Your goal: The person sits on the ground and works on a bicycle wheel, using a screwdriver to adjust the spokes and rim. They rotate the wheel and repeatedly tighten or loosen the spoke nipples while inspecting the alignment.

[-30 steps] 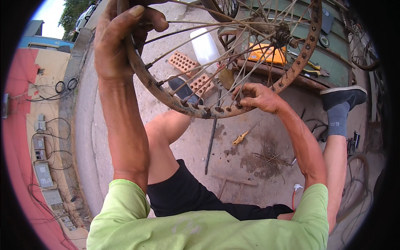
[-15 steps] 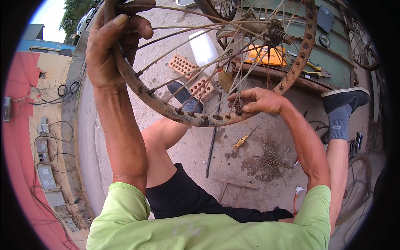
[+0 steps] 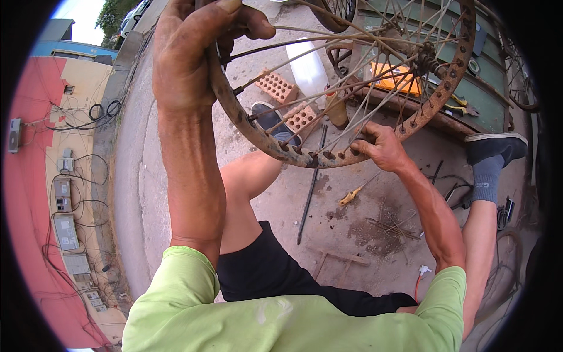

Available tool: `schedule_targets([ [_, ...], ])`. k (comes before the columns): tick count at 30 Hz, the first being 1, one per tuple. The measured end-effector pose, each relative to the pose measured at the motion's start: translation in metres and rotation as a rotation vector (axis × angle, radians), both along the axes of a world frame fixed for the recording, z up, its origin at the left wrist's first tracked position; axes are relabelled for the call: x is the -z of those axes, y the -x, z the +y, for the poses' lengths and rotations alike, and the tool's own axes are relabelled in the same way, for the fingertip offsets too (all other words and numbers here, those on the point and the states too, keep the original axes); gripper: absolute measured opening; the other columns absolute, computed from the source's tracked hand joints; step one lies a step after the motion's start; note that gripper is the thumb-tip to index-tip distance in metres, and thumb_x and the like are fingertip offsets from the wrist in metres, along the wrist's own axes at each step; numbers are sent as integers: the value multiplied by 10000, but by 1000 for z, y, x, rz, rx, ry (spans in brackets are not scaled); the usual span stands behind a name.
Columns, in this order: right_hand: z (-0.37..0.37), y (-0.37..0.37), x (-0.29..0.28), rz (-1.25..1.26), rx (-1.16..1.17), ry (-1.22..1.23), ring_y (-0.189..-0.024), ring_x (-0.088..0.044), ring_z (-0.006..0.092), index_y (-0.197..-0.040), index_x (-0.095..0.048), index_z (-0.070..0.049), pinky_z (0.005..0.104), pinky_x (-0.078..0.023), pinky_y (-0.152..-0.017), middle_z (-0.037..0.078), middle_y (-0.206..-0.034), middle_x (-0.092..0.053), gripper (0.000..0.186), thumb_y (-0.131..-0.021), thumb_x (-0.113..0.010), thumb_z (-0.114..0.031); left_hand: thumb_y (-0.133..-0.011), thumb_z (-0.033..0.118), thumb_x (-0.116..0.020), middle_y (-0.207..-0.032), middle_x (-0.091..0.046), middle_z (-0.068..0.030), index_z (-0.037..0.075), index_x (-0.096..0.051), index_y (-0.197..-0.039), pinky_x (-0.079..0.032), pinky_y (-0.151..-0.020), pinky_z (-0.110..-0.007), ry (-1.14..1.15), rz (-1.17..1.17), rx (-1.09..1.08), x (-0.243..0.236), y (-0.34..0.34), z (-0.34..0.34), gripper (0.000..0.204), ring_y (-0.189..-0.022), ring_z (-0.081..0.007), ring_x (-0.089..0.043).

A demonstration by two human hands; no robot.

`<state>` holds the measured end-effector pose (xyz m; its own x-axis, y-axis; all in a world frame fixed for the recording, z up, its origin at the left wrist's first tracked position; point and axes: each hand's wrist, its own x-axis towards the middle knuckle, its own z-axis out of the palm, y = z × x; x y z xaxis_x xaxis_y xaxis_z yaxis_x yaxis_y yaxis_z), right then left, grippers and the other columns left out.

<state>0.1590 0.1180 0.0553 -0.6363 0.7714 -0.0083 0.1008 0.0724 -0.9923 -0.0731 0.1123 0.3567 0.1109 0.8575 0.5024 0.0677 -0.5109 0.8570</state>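
A rusty spoked wheel point(image 3: 284, 151) is raised before me at the top, tilted, its hub point(image 3: 431, 64) at the upper right. My left hand point(image 3: 190, 58) is closed round the rim at the upper left, thumb over it and fingertips bent inside. My right hand point(image 3: 384, 146) pinches a spoke where it meets the lower right of the rim; the exact fingertip contact is small and partly hidden. Below the wheel a yellow-handled screwdriver point(image 3: 350, 196) lies on the concrete, beside a dark rod point(image 3: 308, 205) and several loose spokes point(image 3: 393, 229).
Two perforated bricks point(image 3: 275, 85), a white jug point(image 3: 305, 64) and my outstretched legs are under the wheel. A green metal surface point(image 3: 481, 117) at right carries an orange box point(image 3: 410, 85) and pliers point(image 3: 463, 110). A wired wall point(image 3: 35, 193) runs along the left.
The wheel and both hands went slightly left and down, then moved right and up; they are now further right than a second ago. Both grips stay on the wheel.
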Motion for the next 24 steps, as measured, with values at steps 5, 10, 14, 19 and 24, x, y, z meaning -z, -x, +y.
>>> schedule_targets([
  [5, -12, 7, -4, -200, 129, -124, -791, -674, 233, -1033, -721, 32, 414, -528, -742, 159, -873, -726, 348, -904, -813, -277, -787, 191, -775, -1099, -690, -319, -132, -462, -1395, -622, -669, -331, -18, 20, 25, -3, -12, -18, 756, -730, -298, -747],
  [10, -23, 15, -27, -328, 261, -318, -795, -704, 394, -996, -743, 24, 490, -514, -715, 210, -843, -726, 414, -891, -800, -372, -776, 199, -794, -1109, -688, -286, -127, -465, -1396, -620, -740, -343, -7, 11, 112, -9, -33, -36, 774, -783, -263, -734],
  [14, -24, 25, -16, -457, 351, -340, -734, -697, 389, -1063, -721, -3, 482, -529, -700, 190, -747, -702, 457, -872, -810, -408, -800, 143, -780, -1123, -677, -230, -123, -470, -1387, -621, -796, -363, 71, -60, 198, -15, -42, -46, 715, -863, -237, -719],
  [19, -28, 24, -17, -357, 376, -333, -752, -698, 303, -1308, -651, -65, 434, -549, -745, 151, -783, -718, 518, -877, -785, -319, -822, 105, -754, -1119, -669, -202, -127, -472, -1374, -614, -796, -349, 99, -86, 167, -17, -42, -52, 662, -871, -211, -699],
  [24, -16, -6, -33, -190, -151, 65, -807, -650, 152, -1459, -597, -102, 347, -552, -788, 35, -915, -721, 584, -899, -734, -190, -836, 122, -760, -1112, -671, -188, -116, -474, -1374, -612, -787, -346, 84, -109, 163, -9, -32, -45, 654, -861, -205, -701],
])
